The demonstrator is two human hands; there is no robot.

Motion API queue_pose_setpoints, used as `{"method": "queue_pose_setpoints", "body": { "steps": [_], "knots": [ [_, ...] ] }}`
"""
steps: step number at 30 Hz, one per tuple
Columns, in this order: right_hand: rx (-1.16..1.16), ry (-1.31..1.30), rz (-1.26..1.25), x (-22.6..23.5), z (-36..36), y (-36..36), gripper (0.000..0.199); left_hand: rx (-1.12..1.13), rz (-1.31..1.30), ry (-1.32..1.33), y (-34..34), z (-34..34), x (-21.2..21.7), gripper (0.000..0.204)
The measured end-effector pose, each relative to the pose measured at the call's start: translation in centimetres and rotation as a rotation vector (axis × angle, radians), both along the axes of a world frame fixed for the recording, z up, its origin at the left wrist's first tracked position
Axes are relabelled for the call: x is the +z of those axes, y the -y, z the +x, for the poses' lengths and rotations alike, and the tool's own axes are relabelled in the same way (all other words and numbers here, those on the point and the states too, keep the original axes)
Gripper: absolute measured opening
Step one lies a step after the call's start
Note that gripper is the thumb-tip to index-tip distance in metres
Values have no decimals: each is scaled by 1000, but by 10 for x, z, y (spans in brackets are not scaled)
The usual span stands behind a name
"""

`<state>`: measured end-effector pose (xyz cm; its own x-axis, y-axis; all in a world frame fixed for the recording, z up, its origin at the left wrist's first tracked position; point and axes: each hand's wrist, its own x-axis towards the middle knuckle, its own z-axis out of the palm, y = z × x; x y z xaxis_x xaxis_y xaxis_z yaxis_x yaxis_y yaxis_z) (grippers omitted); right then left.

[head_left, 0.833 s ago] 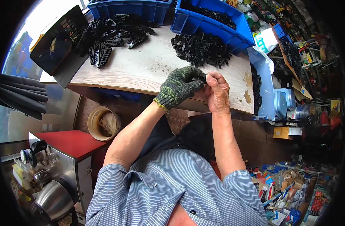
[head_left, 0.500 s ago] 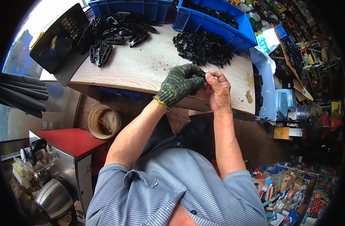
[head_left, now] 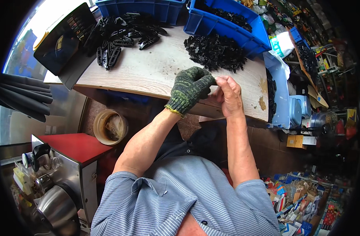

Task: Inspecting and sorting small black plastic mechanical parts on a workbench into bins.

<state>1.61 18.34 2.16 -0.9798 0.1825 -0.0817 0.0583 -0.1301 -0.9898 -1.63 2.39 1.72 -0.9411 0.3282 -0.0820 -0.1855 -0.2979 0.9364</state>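
Presently both hands meet at the near edge of the pale wood-grain worktop (head_left: pixel 156 70), in front of the person's chest. The left hand (head_left: pixel 190 88), in a green-and-yellow knitted work glove, is curled, its fingers (head_left: pixel 205 80) closed toward the right hand. The bare right hand (head_left: pixel 229 96) is also clenched, thumb and forefinger pinched at the point where the two hands touch. Whatever small piece is held there is hidden between the fingertips; its shape and long axis cannot be told.

The relation that matters: the pinch point lies directly between the two hands, the gloved fingers coming from the left, the bare fingers from the right, so neither hand is nearer.

The loose pile of small black plastic parts (head_left: pixel 215 51) lies on the worktop just beyond the hands, slightly toward the right hand. A blue plastic bin (head_left: pixel 243 33) holding more black parts stands behind that pile. A second heap of larger black plastic clips (head_left: pixel 121 37) lies well to the left, nearer the gloved hand's side, beside a dark flat tray (head_left: pixel 64 39) overhanging the worktop's left edge.
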Motion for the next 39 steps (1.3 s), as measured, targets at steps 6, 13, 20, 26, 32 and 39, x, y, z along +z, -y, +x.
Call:
{"method": "queue_pose_setpoints", "body": {
  "steps": [6, 13, 20, 26, 32, 39],
  "knots": [
    [69, -34, 42, -10, 2, 3, 36, -7, 66, 61, 3, 2, -2, 18],
    [30, -116, 51, -10, 6, 0, 33, -85, 88, 32, 4, 4, -7, 25],
    [-653, -50, -250, 22, -11, -70, 45, -1, 105, -20, 3, 7, -9, 34],
    [-582, 95, -37, 14, -20, -78, 45, -23, 136, -84, -1, 5, -17, 32],
    [-348, 238, 183, 10, -48, -54, 29, -13, 116, -78, 0, 8, -17, 30],
    [-311, 261, 406, 5, -57, -48, 24, -24, 58, -131, -1, 9, -17, 30]
  ]
}}
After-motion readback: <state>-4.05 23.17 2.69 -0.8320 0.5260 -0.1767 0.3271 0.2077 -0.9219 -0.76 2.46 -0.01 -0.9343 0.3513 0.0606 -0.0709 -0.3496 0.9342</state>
